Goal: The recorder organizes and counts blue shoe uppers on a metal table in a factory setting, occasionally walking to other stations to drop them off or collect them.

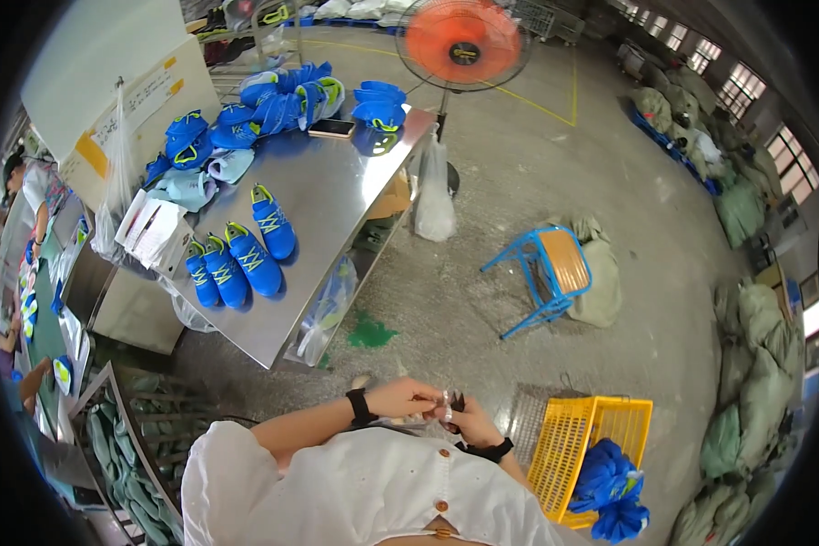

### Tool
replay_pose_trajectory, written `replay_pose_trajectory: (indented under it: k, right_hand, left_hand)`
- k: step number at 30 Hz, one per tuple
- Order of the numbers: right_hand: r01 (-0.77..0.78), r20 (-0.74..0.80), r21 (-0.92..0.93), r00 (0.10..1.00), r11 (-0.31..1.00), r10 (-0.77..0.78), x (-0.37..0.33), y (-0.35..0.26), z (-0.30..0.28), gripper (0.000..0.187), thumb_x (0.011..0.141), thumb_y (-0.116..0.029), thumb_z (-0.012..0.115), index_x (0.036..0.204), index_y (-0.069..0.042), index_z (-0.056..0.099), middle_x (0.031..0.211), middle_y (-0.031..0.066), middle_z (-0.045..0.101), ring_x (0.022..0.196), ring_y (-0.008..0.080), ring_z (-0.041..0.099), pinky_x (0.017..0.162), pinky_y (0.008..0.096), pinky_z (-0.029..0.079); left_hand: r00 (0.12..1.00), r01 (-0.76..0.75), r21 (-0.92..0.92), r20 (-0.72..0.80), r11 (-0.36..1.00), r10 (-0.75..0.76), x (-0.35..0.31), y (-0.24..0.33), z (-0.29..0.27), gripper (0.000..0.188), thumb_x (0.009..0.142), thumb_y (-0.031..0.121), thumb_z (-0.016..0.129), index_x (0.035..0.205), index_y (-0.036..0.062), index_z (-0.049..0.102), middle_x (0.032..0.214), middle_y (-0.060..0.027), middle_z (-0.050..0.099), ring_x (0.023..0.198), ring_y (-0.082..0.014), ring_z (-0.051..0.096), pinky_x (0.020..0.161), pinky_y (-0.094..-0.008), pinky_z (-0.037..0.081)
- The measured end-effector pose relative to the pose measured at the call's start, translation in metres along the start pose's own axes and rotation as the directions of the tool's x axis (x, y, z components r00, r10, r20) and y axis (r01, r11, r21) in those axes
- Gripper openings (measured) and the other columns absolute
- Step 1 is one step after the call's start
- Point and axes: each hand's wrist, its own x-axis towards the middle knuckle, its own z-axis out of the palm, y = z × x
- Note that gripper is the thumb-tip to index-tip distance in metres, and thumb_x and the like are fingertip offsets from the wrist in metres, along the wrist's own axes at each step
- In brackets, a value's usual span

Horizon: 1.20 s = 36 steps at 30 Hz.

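Observation:
Close in front of my white shirt, my hands nearly meet. My right hand (476,426) is closed around a small dark tool (457,401) that looks like snips; its exact kind is hard to make out. Something whitish wraps or lies at the fingers there. My left hand (408,398) is pinched beside it, and what its fingertips hold, if anything, is too small to name. Ahead on the steel table (328,214), blue sneakers (253,261) with yellow-green laces stand in a row. More blue shoe uppers (291,100) are piled toward its back.
A yellow basket (555,460) with blue uppers (607,478) stands at my right. Beyond are a blue-framed stool (560,264) and an orange fan (464,50). White papers (155,232) and a phone (331,129) lie on the table. Sacks (751,364) line the right; people (36,200) work at left.

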Motion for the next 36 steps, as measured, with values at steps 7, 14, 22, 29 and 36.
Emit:
replay_pose_trajectory:
  k: [7,14,22,29,36]
  right_hand:
    - [-0.197,0.125,-0.192,0.967,0.961,0.223,0.106,-0.044,-0.023,0.014,0.080,-0.017,0.060,0.087,-0.005,0.056,0.063,-0.0029,0.049,0.052,0.0045,0.039,0.047,0.0185,0.029]
    - [0.153,-0.273,-0.448,0.915,0.881,-0.298,0.261,-0.130,-0.081,0.010,0.072,0.005,0.055,0.079,0.001,0.050,0.067,0.0050,0.053,0.058,0.0129,0.056,0.053,0.0253,0.047]
    - [0.127,-0.003,-0.637,0.986,0.761,-0.167,0.382,-0.167,-0.102,0.009,0.080,-0.003,0.052,0.071,-0.002,0.049,0.060,0.0057,0.054,0.050,0.0116,0.053,0.049,0.0248,0.044]
    - [-0.020,-0.038,-0.564,0.999,0.826,-0.001,0.456,-0.175,-0.164,0.012,0.080,-0.010,0.056,0.074,-0.001,0.051,0.058,0.0052,0.054,0.047,0.0127,0.052,0.043,0.0251,0.042]
    - [-0.268,-0.468,-0.384,0.881,0.884,0.064,0.559,-0.161,-0.332,0.015,0.068,-0.012,0.062,0.063,0.001,0.056,0.051,0.0073,0.054,0.042,0.0153,0.050,0.036,0.0289,0.034]
  left_hand:
    - [0.996,-0.022,-0.046,-0.092,0.999,0.018,0.029,-0.025,-0.079,0.018,0.084,0.021,0.052,0.087,0.0038,0.056,0.068,-0.0049,0.059,0.061,-0.0127,0.056,0.058,-0.0255,0.044]
    - [0.901,0.108,0.093,-0.429,0.990,-0.058,0.044,-0.070,-0.193,0.014,0.086,0.019,0.049,0.089,0.0064,0.054,0.070,-0.0088,0.059,0.065,-0.0196,0.059,0.059,-0.0314,0.044]
    - [0.617,0.120,0.095,-0.787,0.988,0.000,0.053,-0.044,-0.292,0.018,0.080,0.017,0.054,0.093,0.0051,0.053,0.086,-0.0133,0.058,0.081,-0.0293,0.057,0.071,-0.0387,0.045]
    - [-0.220,0.712,-0.035,-0.959,0.701,0.175,0.032,-0.049,-0.364,0.057,0.063,0.014,0.068,0.115,0.0109,0.045,0.129,-0.0219,0.029,0.122,-0.0411,0.025,0.097,-0.0492,0.028]
    - [-0.372,0.925,-0.368,-0.928,0.096,0.023,0.022,-0.090,-0.379,0.057,0.065,0.022,0.069,0.118,0.0190,0.047,0.143,-0.0181,0.006,0.130,-0.0398,0.010,0.092,-0.0559,0.029]
